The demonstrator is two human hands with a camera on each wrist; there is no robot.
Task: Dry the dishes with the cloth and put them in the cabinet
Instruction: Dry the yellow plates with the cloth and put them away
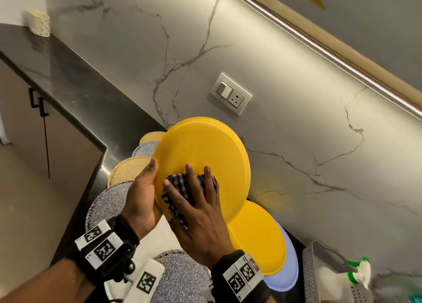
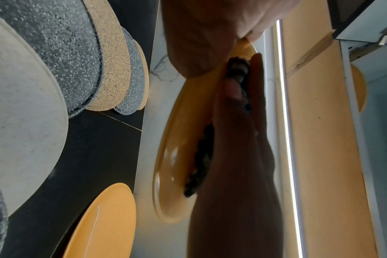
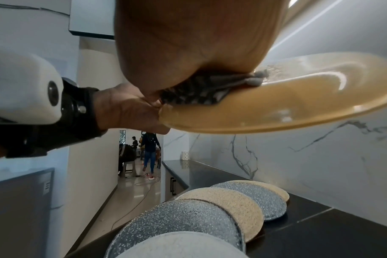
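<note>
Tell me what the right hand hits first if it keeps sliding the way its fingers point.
Nothing on the yellow plate: the right hand, pressing the checked cloth, points up its bare face. Past the rim, probably the marble wall, though depth is unclear.

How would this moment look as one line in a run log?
step: drying | left hand: holds yellow plate rim | right hand: presses checked cloth on plate | cabinet: not yet

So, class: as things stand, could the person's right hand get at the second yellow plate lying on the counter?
Probably yes, but not freely: the right hand is pressing the checked cloth on the held yellow plate. The counter plate lies uncovered just beside that wrist.
</note>
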